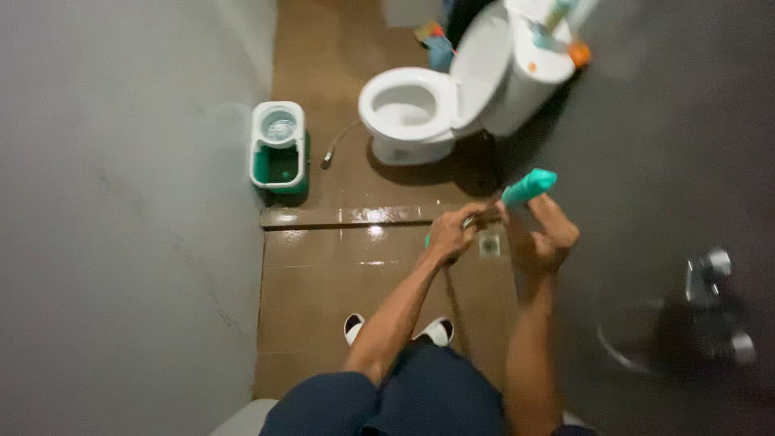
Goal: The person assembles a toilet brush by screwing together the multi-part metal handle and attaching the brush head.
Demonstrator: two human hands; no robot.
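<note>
The right hand is curled around the lower part of a teal handle, which sticks up and away from the fist toward the toilet; the fingers are wrapped closed on it. The left hand is also closed, gripping the near stretch of the same tool, though motion blur hides whether it pinches a thin shaft or a second teal piece peeping out below the fist. Both hands hang in the air above the brown tiled floor, roughly over the small square floor drain and just this side of the low step that crosses the floor. The tiles by that step shine as if wet, so the likeliest trouble is a slip: the white slippers stand on glossy tile just behind the hands. With two fists pulling or twisting on one tool, a part could come free suddenly and swing into the dark wall at the right or toward the open toilet bowl. The green and white mop bucket sits against the left wall, well apart from the hands, and a hose lying beside the toilet base could catch a foot.
</note>
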